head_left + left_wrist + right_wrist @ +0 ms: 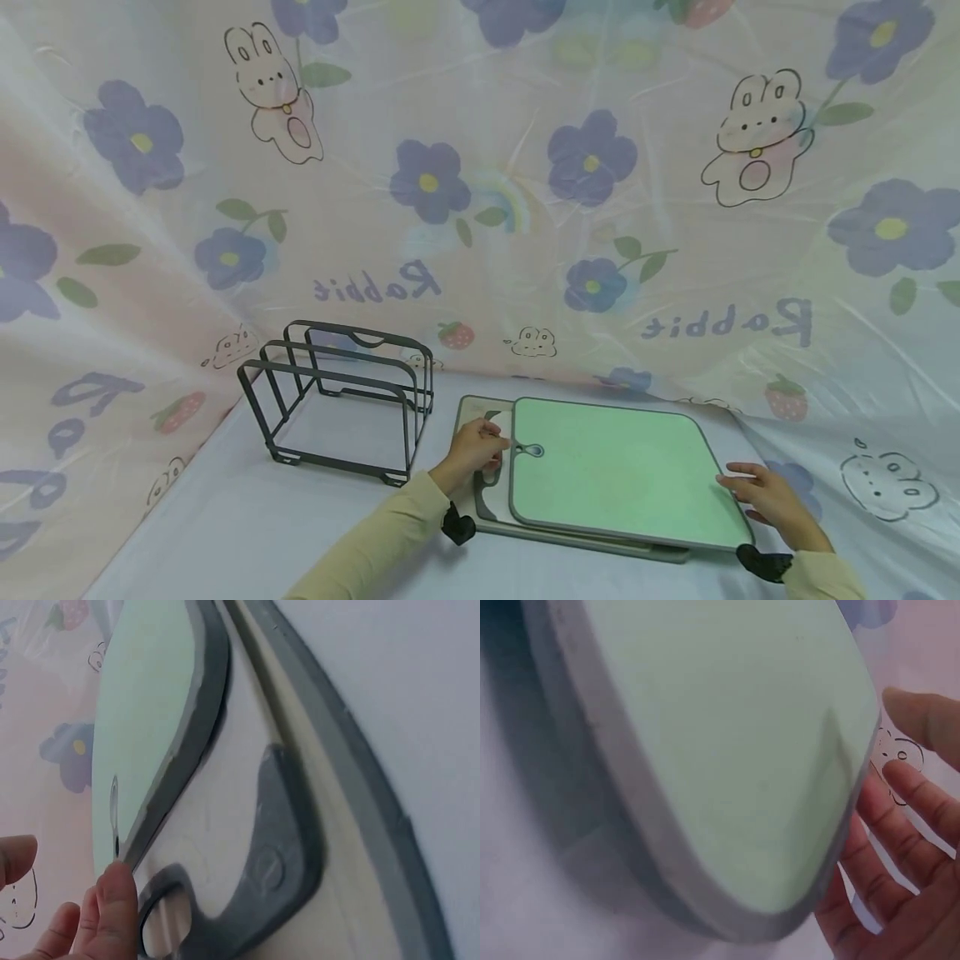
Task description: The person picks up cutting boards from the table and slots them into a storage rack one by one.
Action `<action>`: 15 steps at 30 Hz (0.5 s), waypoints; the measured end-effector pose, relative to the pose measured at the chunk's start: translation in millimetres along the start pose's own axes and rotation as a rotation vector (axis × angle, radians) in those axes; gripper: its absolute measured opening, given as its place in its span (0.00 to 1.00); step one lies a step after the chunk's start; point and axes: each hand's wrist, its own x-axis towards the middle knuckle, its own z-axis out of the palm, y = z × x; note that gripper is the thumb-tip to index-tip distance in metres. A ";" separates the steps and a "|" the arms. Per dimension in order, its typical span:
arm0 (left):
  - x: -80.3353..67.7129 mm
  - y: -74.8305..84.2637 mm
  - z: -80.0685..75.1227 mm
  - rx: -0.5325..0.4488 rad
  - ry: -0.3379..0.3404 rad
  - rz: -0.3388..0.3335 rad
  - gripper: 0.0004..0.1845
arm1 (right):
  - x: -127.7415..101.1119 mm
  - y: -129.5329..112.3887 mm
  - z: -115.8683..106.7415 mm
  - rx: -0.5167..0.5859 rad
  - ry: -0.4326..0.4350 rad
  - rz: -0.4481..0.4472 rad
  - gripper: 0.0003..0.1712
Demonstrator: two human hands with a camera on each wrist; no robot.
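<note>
A light green cutting board (615, 475) with a grey rim lies on top of a stack. Beneath it, a white cutting board with a grey handle end (277, 862) sticks out to the left, over a beige board (352, 877). My left hand (477, 450) is at the green board's left edge, beside its small hanging hole (534, 450); a fingertip meets the rim while the thumb stands apart. At the opposite end, my right hand (768, 497) has its fingers extended against the right edge, thumb spread away. The fingertips there are partly hidden behind the rim.
A black wire rack (337, 400) with several upright loops stands left of the boards on the white table (202, 517). A patterned curtain (495, 250) with rabbits and flowers hangs behind the table and along its sides.
</note>
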 end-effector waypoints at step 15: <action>-3.6 -3.8 19.4 0.038 0.044 -0.022 0.17 | 7.5 13.6 14.1 0.116 -0.022 0.079 0.54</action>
